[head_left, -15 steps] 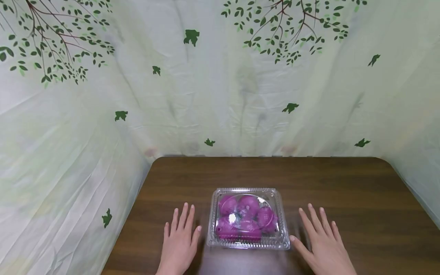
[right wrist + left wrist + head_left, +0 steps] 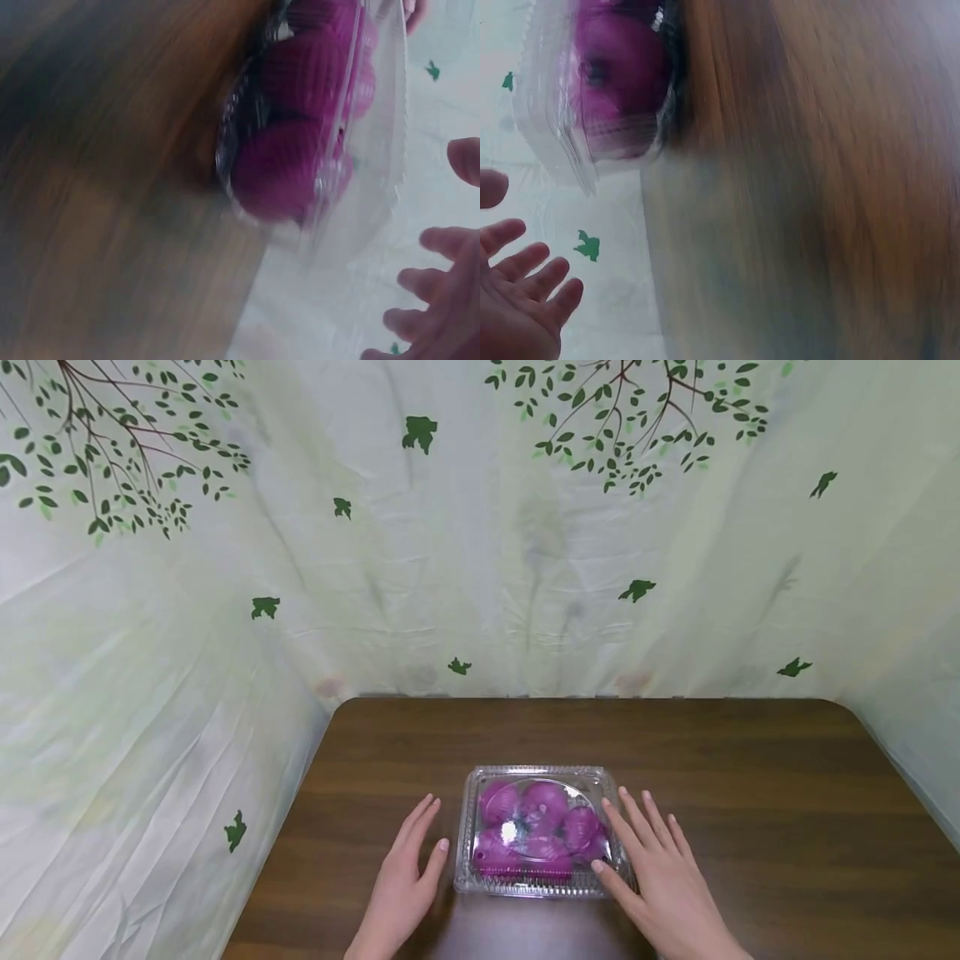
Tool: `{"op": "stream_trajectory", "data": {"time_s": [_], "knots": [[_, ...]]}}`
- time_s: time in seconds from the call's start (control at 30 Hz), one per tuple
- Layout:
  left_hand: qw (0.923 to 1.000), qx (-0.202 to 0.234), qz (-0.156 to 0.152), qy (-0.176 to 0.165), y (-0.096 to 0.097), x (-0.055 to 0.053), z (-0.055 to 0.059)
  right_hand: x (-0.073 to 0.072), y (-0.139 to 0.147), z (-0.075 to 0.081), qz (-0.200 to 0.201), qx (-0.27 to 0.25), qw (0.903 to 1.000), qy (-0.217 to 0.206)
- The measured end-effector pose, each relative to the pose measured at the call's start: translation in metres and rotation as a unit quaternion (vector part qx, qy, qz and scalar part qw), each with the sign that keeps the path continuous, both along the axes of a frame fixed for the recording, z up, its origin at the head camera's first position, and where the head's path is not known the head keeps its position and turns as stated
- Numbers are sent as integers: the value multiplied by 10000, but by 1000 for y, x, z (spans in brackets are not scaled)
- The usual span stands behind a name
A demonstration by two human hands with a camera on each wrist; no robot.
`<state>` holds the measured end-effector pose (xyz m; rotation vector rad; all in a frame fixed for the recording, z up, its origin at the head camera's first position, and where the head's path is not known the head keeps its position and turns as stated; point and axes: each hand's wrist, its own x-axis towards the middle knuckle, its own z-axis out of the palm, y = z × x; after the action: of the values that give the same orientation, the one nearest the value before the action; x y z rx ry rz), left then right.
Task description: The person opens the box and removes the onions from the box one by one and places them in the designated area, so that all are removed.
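A clear plastic clamshell box [image 2: 542,883] with its lid down sits on the table, and several round magenta-purple things [image 2: 544,807] show through it. Just left of the box is my left hand [image 2: 405,877], its fingers extended and apart from the plastic. My right hand [image 2: 660,868] hovers at the box's right side with spread fingers, the thumb and fingertips overlapping its right edge in the head view. In the right wrist view a gap shows between that hand [image 2: 442,292] and the box [image 2: 375,150]. Neither hand holds anything.
The dark brown wooden table [image 2: 750,777] extends behind the box and to both sides. A pale fabric backdrop [image 2: 495,568] printed with leaves and branches hangs at the table's back and sides.
My right hand has moved left to the box's right edge. The left hand has turned and shifted slightly right towards the box, which stays in place.
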<state>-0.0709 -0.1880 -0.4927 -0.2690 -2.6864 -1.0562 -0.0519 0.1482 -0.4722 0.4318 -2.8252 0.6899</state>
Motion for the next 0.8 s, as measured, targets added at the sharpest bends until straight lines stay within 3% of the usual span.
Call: {"op": "stream_trajectory", "data": {"time_s": [0.17, 0.27, 0.57, 0.73, 0.8], "knots": [[9919, 1234, 59, -306, 2, -2, -5, -3, -17, -4, 296, -266, 9989, 229], [9773, 2002, 86, -689, 3, -1, -8, -4, -26, -7, 539, -389, 9966, 492], [9143, 3731, -124, -1570, 5, 3, -22, -4, -53, -12, 1112, -443, 9898, 773], [8750, 4317, -138, -2189, 5, 7, -28, -8, -67, -12, 1414, -507, 9847, 885], [8658, 4408, -151, -2364, 5, 9, -31, -10, -72, -13, 1548, -522, 9825, 898]]}}
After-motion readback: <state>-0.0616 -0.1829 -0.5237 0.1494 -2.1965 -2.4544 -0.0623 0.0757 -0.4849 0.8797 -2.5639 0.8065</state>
